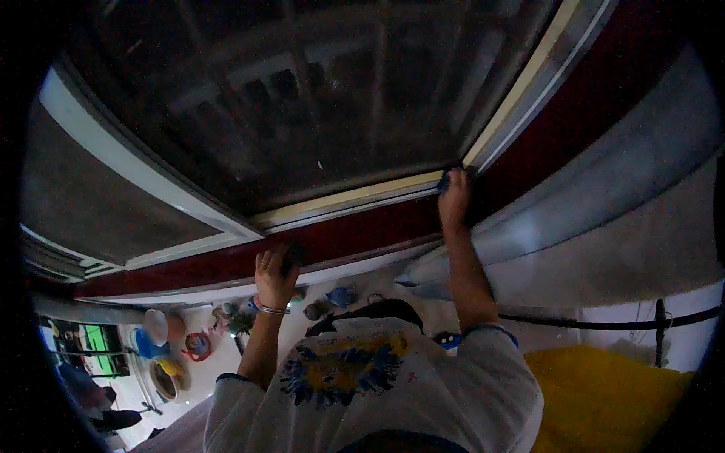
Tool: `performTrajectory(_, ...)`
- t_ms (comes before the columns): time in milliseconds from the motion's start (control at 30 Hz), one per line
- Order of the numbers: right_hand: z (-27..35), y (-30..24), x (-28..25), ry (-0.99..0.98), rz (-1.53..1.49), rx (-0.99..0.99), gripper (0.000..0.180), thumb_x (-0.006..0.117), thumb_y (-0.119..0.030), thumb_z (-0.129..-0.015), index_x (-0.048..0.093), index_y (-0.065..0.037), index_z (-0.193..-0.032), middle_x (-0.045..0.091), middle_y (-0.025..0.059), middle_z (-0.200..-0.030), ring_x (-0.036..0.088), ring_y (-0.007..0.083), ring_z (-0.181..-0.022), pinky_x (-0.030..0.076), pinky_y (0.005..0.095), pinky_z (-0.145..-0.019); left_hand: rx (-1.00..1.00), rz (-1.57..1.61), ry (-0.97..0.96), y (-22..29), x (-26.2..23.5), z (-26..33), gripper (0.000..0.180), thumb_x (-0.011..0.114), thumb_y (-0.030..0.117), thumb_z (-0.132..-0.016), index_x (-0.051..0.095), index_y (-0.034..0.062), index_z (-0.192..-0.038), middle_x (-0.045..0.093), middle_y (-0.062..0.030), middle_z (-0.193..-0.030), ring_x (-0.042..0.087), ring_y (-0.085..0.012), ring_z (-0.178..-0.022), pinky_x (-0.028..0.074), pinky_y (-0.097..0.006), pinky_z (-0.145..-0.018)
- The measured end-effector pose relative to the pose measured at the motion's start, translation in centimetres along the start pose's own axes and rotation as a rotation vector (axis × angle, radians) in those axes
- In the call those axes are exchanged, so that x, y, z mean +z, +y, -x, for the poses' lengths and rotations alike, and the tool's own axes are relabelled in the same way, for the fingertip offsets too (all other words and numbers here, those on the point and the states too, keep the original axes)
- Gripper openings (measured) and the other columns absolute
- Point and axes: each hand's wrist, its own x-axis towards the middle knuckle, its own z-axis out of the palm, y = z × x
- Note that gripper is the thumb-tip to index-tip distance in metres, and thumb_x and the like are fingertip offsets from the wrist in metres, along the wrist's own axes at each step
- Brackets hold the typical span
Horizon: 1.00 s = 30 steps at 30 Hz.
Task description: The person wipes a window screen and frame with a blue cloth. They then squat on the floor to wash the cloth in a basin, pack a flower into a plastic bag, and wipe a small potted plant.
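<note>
A blue cloth (444,181) is pressed into the lower right corner of the window frame (355,198), pinched in the grip of the right hand (454,202). The left hand (275,276), fingers curled closed around a small dark object (293,257), rests on the dark red sill (332,238) below. A yellow cover (604,396) lies lower right.

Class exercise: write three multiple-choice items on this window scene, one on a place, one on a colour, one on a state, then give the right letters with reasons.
1. Where is the right hand?
A. at the pane's lower right corner
B. on the yellow cloth
C. at the person's side

2. What colour is the frame band under the glass?
A. green
B. dark red
C. white

3. How is the left hand?
A. hanging down
B. pressed on the frame
C. holding a cup

Answers: 1 A, it meets the corner; 2 B, the band is dark red; 3 B, it lies against the band.
</note>
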Motion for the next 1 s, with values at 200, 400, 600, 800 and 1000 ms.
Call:
performTrajectory(200, 4.0, -9.7, 0.3, -0.099, -0.074, -0.36, 0.029, 0.054, 0.008, -0.066, 0.057, -0.005, -0.092, 0.053, 0.0163, -0.105, 0.052, 0.0351, -0.097, 0.042, 0.0426, -0.083, -0.002, 0.038, -0.069, 0.5, 2.0, -0.3, 0.038, 0.064, 0.011, -0.062, 0.058, 0.0043, -0.1, 0.059, -0.0139, -0.094, 0.054, -0.0338, -0.085, 0.041, -0.044, -0.079)
performTrajectory(400, 1.1, -0.3, -0.3, -0.028, 0.146, -0.187, 0.028, 0.052, 0.006, -0.071, 0.055, -0.004, -0.097, 0.052, 0.0158, -0.111, 0.052, 0.0357, -0.098, 0.043, 0.0431, -0.085, -0.05, 0.085, -0.056, 1.7, 2.3, -1.8, 0.038, 0.065, 0.01, -0.062, 0.058, 0.005, -0.099, 0.06, -0.0132, -0.095, 0.055, -0.0332, -0.086, 0.042, -0.044, -0.079)
performTrajectory(600, 0.7, -3.9, -1.0, -0.129, -0.221, 0.184, 0.031, 0.055, 0.009, -0.066, 0.056, -0.003, -0.094, 0.053, 0.0172, -0.107, 0.052, 0.0374, -0.096, 0.044, 0.0428, -0.081, -0.019, 0.035, -0.035, 1.0, 2.4, 0.1, 0.037, 0.065, 0.013, -0.064, 0.058, 0.0055, -0.099, 0.06, -0.0129, -0.097, 0.056, -0.0322, -0.087, 0.042, -0.043, -0.081)
performTrajectory(800, 7.6, -15.6, 2.9, -0.339, -0.328, -0.312, 0.031, 0.054, 0.013, -0.065, 0.057, -0.003, -0.092, 0.056, 0.0178, -0.107, 0.051, 0.0344, -0.107, 0.042, 0.0415, -0.091, -0.031, -0.013, -0.074, -1.2, 2.0, 0.9, 0.036, 0.065, 0.014, -0.066, 0.058, 0.0049, -0.1, 0.059, -0.0128, -0.098, 0.054, -0.0324, -0.089, 0.041, -0.043, -0.081)
performTrajectory(1000, 4.2, -8.2, 0.1, -0.16, -0.155, -0.285, 0.032, 0.051, 0.004, -0.072, 0.056, -0.004, -0.103, 0.054, 0.0154, -0.105, 0.051, 0.0351, -0.101, 0.044, 0.0419, -0.084, -0.148, -0.11, 0.007, -4.8, -1.6, 3.9, 0.036, 0.064, 0.008, -0.063, 0.057, 0.0055, -0.098, 0.058, -0.0133, -0.097, 0.053, -0.0342, -0.088, 0.042, -0.042, -0.081)
